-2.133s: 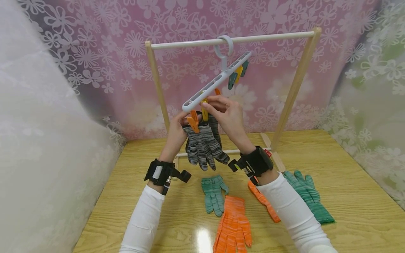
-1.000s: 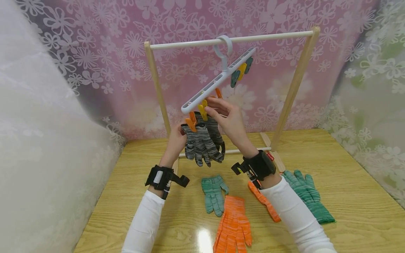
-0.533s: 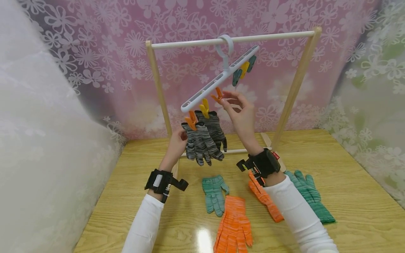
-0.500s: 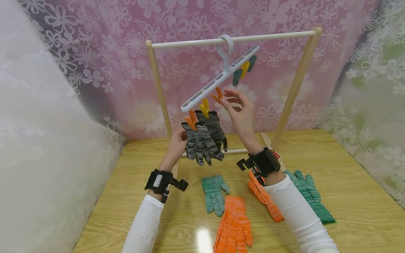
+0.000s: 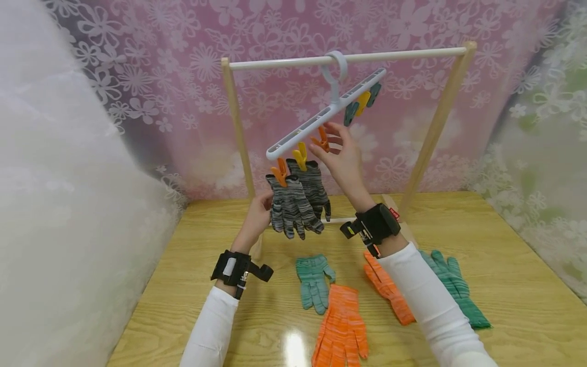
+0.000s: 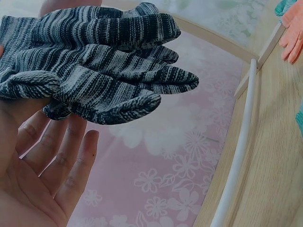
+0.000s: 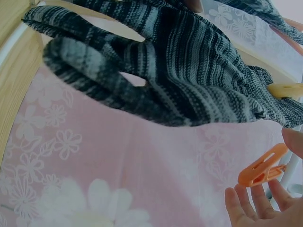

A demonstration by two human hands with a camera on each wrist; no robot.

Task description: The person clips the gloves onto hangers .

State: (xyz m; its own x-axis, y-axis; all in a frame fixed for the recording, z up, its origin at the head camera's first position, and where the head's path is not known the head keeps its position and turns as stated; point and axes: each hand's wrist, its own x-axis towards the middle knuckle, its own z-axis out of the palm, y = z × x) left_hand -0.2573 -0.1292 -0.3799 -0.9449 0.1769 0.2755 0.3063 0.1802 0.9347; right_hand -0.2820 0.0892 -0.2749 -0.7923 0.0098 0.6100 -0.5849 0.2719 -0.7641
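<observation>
A light blue-grey hanger [image 5: 306,128] hangs tilted. An orange clothespin [image 5: 279,173] and a yellow clothespin [image 5: 301,157] at its near end hold two black-and-grey knit gloves, the front glove [image 5: 292,206] and the rear glove [image 5: 314,184]. My left hand [image 5: 256,219] is beside the front glove, its fingers [image 6: 71,165] loosely extended under the knit in the left wrist view. My right hand [image 5: 346,162] is around a second orange clothespin [image 7: 262,166], thumb on one side and fingers on the other, not squeezing it. That clothespin hangs with nothing in it.
Two green gloves [image 5: 313,283] [image 5: 451,285] and two orange gloves [image 5: 341,326] [image 5: 390,290] lie on the wooden table [image 5: 183,306]. The rack's white rail [image 5: 403,55] carries the hanger. Teal and yellow clothespins [image 5: 362,103] hang at its far end.
My right hand has left the yellow clothespin and moved right to the second orange one. My left hand has dropped from the front glove's cuff to its side. The hanger has swung slightly.
</observation>
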